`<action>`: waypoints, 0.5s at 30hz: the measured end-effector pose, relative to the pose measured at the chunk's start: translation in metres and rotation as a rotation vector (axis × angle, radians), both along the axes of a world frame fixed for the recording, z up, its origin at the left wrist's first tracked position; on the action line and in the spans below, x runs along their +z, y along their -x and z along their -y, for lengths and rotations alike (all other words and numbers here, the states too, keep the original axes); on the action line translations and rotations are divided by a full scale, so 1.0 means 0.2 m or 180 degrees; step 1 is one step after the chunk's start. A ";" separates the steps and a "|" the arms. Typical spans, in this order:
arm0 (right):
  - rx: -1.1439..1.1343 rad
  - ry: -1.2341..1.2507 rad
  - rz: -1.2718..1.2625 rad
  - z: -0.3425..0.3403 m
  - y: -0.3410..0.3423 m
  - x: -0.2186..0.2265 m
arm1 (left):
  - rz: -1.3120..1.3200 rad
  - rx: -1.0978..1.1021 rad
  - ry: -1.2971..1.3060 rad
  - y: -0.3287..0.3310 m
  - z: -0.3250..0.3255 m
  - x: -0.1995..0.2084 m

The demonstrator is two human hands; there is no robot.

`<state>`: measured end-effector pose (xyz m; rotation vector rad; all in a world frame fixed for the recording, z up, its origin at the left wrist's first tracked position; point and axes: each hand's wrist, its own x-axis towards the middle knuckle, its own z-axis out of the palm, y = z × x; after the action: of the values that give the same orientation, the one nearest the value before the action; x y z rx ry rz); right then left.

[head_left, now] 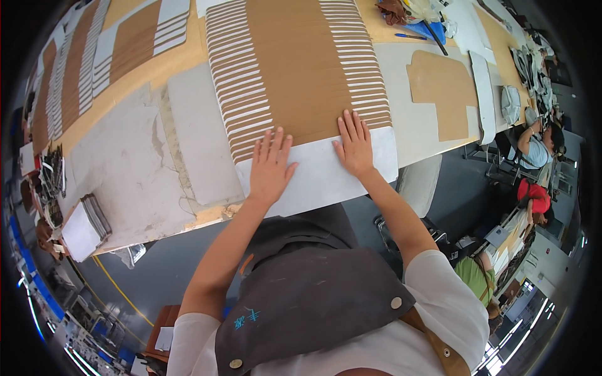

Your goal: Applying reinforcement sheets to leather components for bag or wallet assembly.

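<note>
A long row of overlapping brown sheets (pixel 301 69) lies on the table in front of me, with white paper edges showing as stripes down both sides. At its near end is a plain white sheet (pixel 313 172), which reaches over the table's front edge. My left hand (pixel 270 168) rests flat, fingers stretched, on the left part of this white sheet, its fingertips at the brown border. On the right, my right hand (pixel 355 145) lies open the same way, its fingertips on the last brown sheet. Neither hand grips anything.
More striped brown and white sheets (pixel 135 47) lie at the far left. A stack of white cards (pixel 88 227) stands at the left front corner. To the right are a brown cardboard template (pixel 442 88), a blue pen (pixel 411 36) and a narrow white strip (pixel 481 94). Other people sit farther right.
</note>
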<state>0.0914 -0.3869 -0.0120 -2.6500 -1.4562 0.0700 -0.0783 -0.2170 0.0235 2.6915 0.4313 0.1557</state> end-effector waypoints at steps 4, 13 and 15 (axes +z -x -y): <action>0.0079 -0.0062 -0.0281 0.02 0.00 0.02 | -0.0256 -0.0045 -0.0106 -0.08 0.13 -0.12; 0.0364 -0.0386 -0.1050 0.03 -0.13 0.11 | -0.0204 0.0228 0.0026 -0.18 0.13 -0.06; 0.0440 -0.0512 -0.1063 0.01 -0.16 0.12 | -0.0264 0.0379 -0.0129 -0.25 0.13 -0.03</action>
<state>0.1237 -0.3889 0.0129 -2.2748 -1.4592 0.3716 -0.0288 -0.2432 0.0179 2.7199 0.6204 0.0876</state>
